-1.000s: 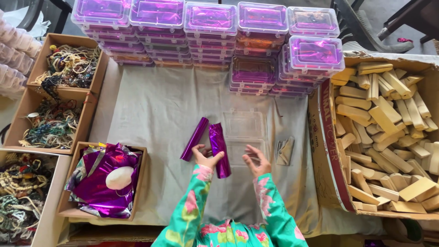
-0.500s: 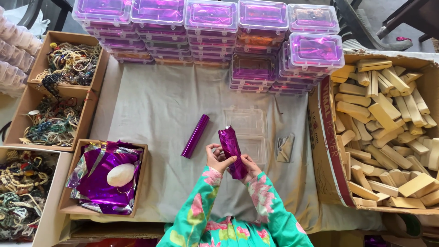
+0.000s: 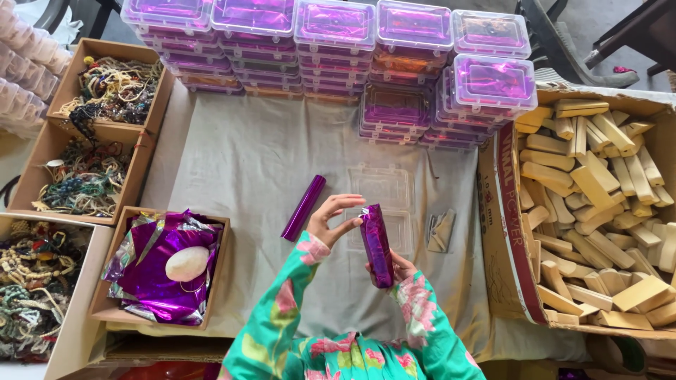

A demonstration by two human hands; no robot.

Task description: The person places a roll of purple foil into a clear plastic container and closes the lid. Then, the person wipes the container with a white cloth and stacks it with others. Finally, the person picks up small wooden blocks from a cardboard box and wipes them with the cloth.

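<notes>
Above the empty clear plastic case (image 3: pixel 384 204) lying open on the cloth-covered tabletop (image 3: pixel 246 162), both hands hold a purple foil-wrapped block (image 3: pixel 377 245) upright. Right hand (image 3: pixel 398 267) cups the block's lower end from beneath, fingers closed around it. Left hand (image 3: pixel 329 218) pinches the block's upper end between thumb and fingertips. Left of the case lies a purple foil roll (image 3: pixel 303 207). Behind the case stand stacked lidded cases (image 3: pixel 338 42). Right of the case, a carton (image 3: pixel 503 204) contains wooden blocks (image 3: pixel 605 197).
</notes>
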